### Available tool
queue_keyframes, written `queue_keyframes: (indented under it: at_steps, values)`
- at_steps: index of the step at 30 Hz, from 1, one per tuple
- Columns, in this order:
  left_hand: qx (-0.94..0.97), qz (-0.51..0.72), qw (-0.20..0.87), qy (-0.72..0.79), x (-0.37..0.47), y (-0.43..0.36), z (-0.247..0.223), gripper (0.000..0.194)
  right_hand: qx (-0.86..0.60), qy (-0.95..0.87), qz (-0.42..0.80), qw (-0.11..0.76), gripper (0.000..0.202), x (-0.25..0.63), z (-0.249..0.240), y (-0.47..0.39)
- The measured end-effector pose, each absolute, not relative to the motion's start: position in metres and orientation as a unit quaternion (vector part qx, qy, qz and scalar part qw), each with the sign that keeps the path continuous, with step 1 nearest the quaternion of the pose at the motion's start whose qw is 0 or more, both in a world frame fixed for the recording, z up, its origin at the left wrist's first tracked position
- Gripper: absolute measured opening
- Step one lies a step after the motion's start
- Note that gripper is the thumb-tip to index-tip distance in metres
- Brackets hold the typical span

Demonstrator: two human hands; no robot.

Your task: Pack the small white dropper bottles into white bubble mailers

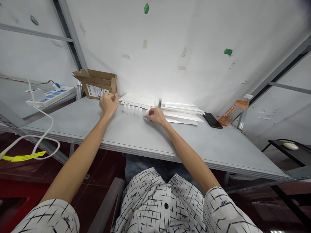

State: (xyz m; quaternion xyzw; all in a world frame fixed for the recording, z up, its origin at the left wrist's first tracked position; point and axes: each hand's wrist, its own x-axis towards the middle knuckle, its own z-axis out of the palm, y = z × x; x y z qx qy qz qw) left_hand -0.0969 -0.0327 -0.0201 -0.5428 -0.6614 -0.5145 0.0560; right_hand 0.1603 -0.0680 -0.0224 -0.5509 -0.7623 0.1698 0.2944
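Note:
Several small translucent white dropper bottles point(132, 110) stand upright in a row on the grey table point(136, 134). At the row's right end, the fingers of my right hand point(155, 115) close round one more dropper bottle point(147, 112), which is partly hidden by them. My left hand point(109, 103) is just left of the row, in front of an open cardboard box point(97, 84). Its fingers are curled together, and whatever may be in them is hidden. Behind the bottles lie flat white packets point(139, 100), with a second stack of white packets point(181, 113) to the right of my right hand.
On the right, a black phone point(213, 120) lies beside an orange drink bottle point(235, 110). A white power strip point(51, 96) with a loose white cable point(50, 126) is at the left. The white wall panel point(170, 77) rises behind the table.

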Motion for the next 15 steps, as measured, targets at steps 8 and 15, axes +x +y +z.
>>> queue_keyframes:
  at_steps: [8,15]
  values:
    - [-0.548,-0.522,0.062,-0.651,-0.097,-0.033,-0.021,0.031,-0.555,-0.765,0.139,0.296,0.012,0.148,-0.029,-0.066]
    - [-0.556,-0.517,0.046,-0.649,-0.097,-0.031,-0.022,0.033,-0.564,-0.765,0.124,0.284,0.012,0.143,-0.029,-0.068]
